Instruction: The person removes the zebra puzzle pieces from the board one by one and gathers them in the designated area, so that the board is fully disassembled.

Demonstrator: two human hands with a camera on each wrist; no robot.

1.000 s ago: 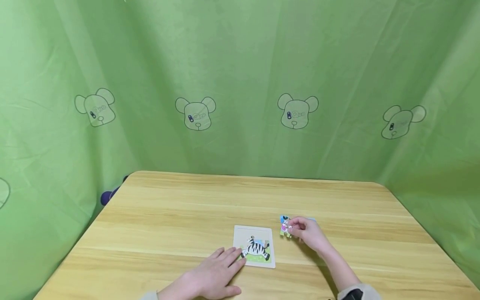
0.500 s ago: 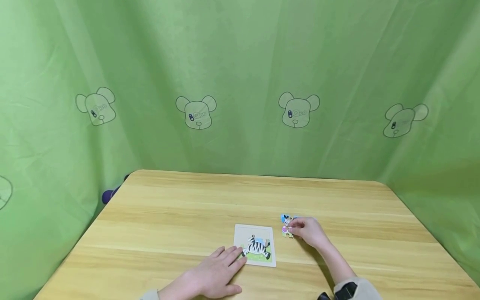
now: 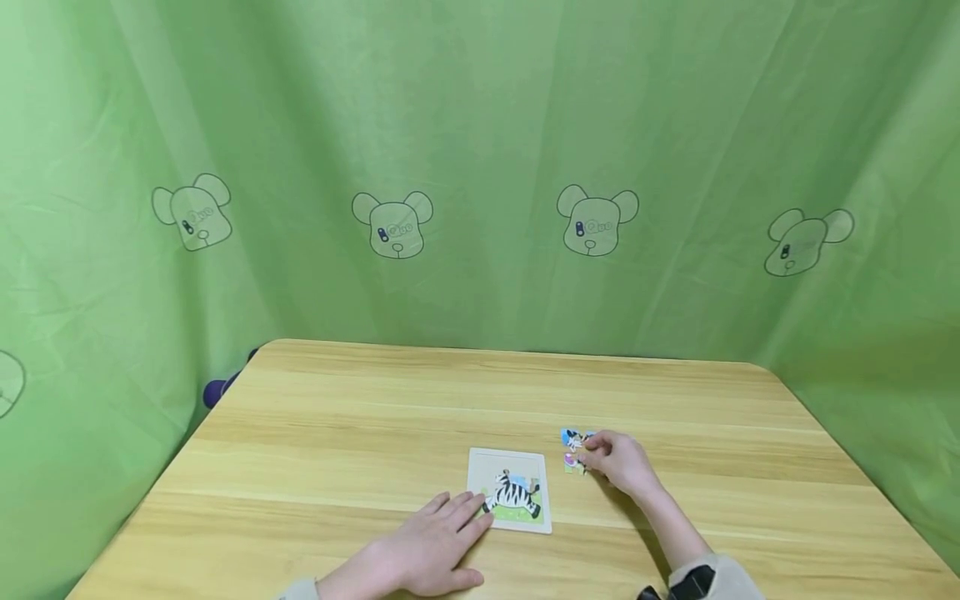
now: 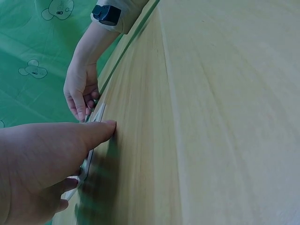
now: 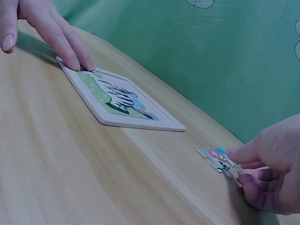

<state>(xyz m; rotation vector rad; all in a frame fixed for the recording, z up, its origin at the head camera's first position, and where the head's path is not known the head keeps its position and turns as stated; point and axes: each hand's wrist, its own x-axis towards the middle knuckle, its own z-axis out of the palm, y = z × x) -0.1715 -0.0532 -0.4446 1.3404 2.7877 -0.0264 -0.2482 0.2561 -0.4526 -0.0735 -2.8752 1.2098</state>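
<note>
A puzzle board (image 3: 480,467) in a pale frame lies on the table, with a striped zebra picture (image 3: 513,497) filling its lower right part. My left hand (image 3: 433,546) lies flat, its fairly straight fingertips resting on the board's left edge. To the right of the board are several loose puzzle pieces: a blue one with a small black-and-white figure (image 3: 573,439) and one with pink and green (image 3: 573,463). Thumb and fingers of my right hand (image 3: 622,462) pinch a puzzle piece among them; the hand partly hides it. In the right wrist view, loose pieces (image 5: 216,165) overlap just beyond the thumb.
The wooden table (image 3: 375,400) reaches back to a green curtain (image 3: 480,125) printed with bear heads. Something purple (image 3: 215,392) shows past the table's left edge. A dark strap (image 3: 692,582) is on the right sleeve.
The pink-and-green piece, earlier overlapping the blue one, now lies lower and apart from it. My right hand has shifted only slightly. The left hand and board have stayed put.
</note>
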